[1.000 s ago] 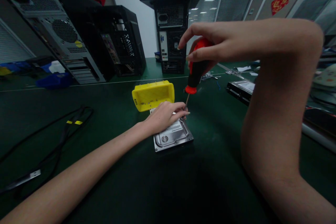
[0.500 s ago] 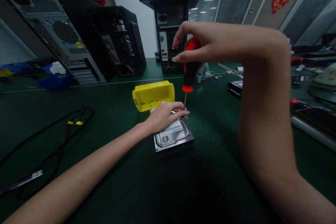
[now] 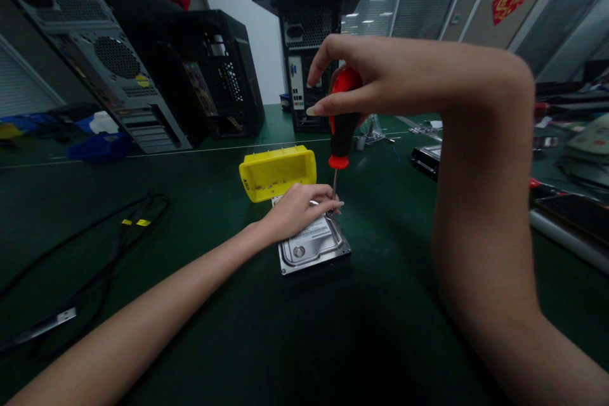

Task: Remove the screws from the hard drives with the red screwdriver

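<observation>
R hand [image 3: 354, 85] has its grip closed round the red/black handle of a screwdriver [image 3: 343, 120], held near upright, shaft down to the far R part of the hard drive [image 3: 314, 247]; exact tip contact hidden by fingers. L hand [image 3: 297, 209] lies on the drive, grip partly closed, thumb & fingers by the shaft; can't tell if they pinch it. Drive's flat on the green bench [image 3: 380, 279], just in front of a yellow bin [image 3: 278, 171] w/ small bits inside. Black cable [image 3: 117, 244] on L.
</observation>
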Demonstrator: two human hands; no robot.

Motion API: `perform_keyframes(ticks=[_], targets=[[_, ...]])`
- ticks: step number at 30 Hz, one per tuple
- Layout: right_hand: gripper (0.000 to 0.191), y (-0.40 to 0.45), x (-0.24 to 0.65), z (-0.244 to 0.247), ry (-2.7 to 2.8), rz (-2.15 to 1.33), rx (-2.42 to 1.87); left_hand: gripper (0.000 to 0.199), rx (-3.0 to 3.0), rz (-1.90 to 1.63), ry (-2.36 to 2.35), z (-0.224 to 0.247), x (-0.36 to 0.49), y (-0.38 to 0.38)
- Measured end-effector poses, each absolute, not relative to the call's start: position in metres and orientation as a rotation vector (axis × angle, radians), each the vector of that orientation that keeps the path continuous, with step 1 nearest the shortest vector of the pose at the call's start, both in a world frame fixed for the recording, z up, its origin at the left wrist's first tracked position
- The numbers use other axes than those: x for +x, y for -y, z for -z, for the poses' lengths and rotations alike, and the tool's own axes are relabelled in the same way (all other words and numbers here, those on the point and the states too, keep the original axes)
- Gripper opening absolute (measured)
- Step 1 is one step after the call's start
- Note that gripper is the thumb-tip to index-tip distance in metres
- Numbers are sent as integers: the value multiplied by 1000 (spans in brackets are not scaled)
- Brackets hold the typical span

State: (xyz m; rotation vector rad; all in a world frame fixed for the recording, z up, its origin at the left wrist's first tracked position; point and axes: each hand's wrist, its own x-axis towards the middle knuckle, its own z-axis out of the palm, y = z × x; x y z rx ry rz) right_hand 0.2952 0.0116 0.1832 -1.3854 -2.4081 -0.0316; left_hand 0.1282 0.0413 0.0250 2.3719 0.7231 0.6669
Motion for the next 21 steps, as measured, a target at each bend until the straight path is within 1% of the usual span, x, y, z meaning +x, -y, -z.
perform_keyframes(ticks=[5,16,21], targets=[[47,-11,294,-185,2451,-26,-1412,19,2361,-653,-723,-25,128,-41],[47,-21,294,-179,2408,72,-1315,20,2347,-693,-710,-23,131,-41],[43,-22,294,-178,2397,64,-1310,21,2335,-690,-727,-23,131,-41]])
